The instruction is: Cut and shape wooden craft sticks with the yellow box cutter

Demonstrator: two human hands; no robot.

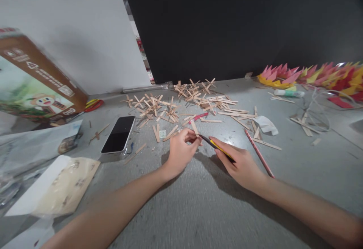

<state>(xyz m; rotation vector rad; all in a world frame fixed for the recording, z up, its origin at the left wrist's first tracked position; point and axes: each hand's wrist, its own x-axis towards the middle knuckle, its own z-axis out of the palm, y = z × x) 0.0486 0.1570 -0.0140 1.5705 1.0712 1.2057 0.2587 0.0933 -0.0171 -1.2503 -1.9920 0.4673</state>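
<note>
My left hand (pixel 183 149) is closed, pinching a wooden craft stick (pixel 194 127) that points up and away from me. In my right hand (pixel 241 166) is a black and yellow utility knife (pixel 222 150), gripped along its handle. The knife's tip meets the stick close to my left fingertips; whether it has cut in cannot be made out. Just beyond my hands lie a red strip (pixel 200 117) and a heap of craft sticks (pixel 153 107), several of them crossed over each other. A reddish pencil-like rod (pixel 258 152) rests beside my right hand.
A phone (pixel 118 135) lies to the left, near a paper packet (pixel 65 186) and a printed box (pixel 34 79). Toward the right are a crumpled tissue (pixel 266 124), a glue stick (pixel 289 93), a thin cable (pixel 313 105) and pink and yellow paper crowns (pixel 279 76). A black panel (pixel 241 26) stands behind.
</note>
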